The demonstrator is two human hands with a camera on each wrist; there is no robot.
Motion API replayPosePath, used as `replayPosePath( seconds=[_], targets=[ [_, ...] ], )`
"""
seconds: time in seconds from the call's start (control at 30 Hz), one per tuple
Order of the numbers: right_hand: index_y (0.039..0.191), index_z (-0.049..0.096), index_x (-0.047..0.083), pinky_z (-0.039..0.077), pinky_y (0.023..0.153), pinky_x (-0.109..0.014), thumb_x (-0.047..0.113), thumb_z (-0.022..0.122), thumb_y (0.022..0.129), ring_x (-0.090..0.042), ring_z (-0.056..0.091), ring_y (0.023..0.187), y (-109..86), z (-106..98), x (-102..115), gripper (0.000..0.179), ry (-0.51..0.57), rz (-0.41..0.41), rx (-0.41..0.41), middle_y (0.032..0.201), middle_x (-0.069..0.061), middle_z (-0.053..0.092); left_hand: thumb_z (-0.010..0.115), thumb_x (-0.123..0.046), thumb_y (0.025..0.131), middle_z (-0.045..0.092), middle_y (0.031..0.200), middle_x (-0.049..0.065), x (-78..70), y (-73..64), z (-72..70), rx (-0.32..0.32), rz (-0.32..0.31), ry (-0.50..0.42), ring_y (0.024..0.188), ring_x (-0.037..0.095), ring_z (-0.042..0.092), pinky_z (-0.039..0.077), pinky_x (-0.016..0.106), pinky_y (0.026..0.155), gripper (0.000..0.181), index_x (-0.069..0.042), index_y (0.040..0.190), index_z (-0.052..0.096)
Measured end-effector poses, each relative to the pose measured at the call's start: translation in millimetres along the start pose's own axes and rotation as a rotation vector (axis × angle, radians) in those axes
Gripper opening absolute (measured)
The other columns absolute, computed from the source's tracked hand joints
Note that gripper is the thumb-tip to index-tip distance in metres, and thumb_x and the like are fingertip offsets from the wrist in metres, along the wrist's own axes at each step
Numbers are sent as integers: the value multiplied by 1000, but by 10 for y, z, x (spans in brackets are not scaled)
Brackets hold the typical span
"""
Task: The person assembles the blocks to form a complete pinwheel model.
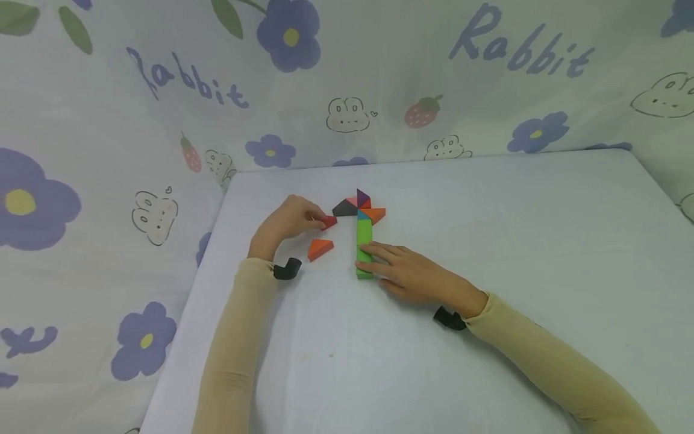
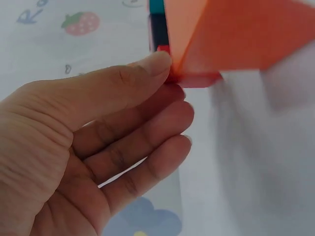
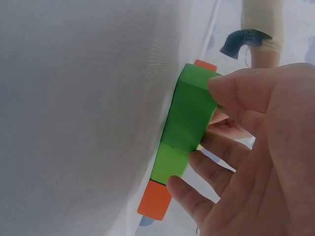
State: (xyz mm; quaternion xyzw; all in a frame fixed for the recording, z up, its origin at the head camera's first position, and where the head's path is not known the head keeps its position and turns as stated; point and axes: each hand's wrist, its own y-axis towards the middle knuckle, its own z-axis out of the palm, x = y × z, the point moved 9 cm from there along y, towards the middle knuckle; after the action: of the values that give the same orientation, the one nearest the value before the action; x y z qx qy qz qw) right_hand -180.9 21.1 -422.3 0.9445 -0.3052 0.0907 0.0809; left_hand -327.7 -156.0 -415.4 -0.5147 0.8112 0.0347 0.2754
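With thumb and index finger, my left hand [image 1: 293, 217] pinches a small red block [image 1: 329, 222] beside the arrangement. Between that hand and the green column lies a loose orange block [image 1: 321, 249]; it looms large and blurred in the left wrist view. My right hand [image 1: 417, 274] rests its extended fingers on two green blocks [image 3: 189, 110] set end to end in a column. Above the green column sit a blue triangular block [image 1: 362, 214], an orange block [image 1: 376, 214], a dark grey block [image 1: 344, 208], a purple triangular block [image 1: 362, 198], and partly hidden pink and red pieces.
A white-covered table [image 1: 515, 253] spreads around the blocks. Behind it and at the left hangs a curtain [image 1: 379, 72] printed with rabbits, flowers and strawberries. Black wrist-worn devices [image 1: 287, 269] project from beneath both wrists.
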Motion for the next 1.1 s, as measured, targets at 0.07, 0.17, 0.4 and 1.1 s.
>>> replayPosePath(
  seconds=[0.07,0.17,0.4,1.1],
  targets=[
    [148,44,25,41,111,-48,18,60,97,-28,34,145,-3,-3,3,55,5,0,0,159,-6,32,71,-17,90,73,109,4,-47,28,47,5,14,11,102,23,61,51,41,95,23,-14,113,75],
    [149,44,24,40,111,-48,18,60,97,-28,33,145,-5,3,1,55,12,2,3,159,-5,32,69,-15,92,72,112,4,-127,68,106,0,32,29,99,22,59,52,38,92,24,-14,115,74],
    [148,44,24,41,110,-48,18,60,97,-28,34,145,-9,13,-2,54,15,-4,1,158,-6,32,68,-19,93,73,108,5,-314,142,187,-64,112,95,90,20,60,52,35,83,23,-12,114,75],
    [147,45,22,42,109,-49,17,59,97,-29,35,144,-21,-35,15,53,16,-17,-20,158,-7,34,68,-22,93,72,104,6,-453,166,219,-128,173,161,83,19,58,51,30,77,30,-12,121,71]
  ],
)
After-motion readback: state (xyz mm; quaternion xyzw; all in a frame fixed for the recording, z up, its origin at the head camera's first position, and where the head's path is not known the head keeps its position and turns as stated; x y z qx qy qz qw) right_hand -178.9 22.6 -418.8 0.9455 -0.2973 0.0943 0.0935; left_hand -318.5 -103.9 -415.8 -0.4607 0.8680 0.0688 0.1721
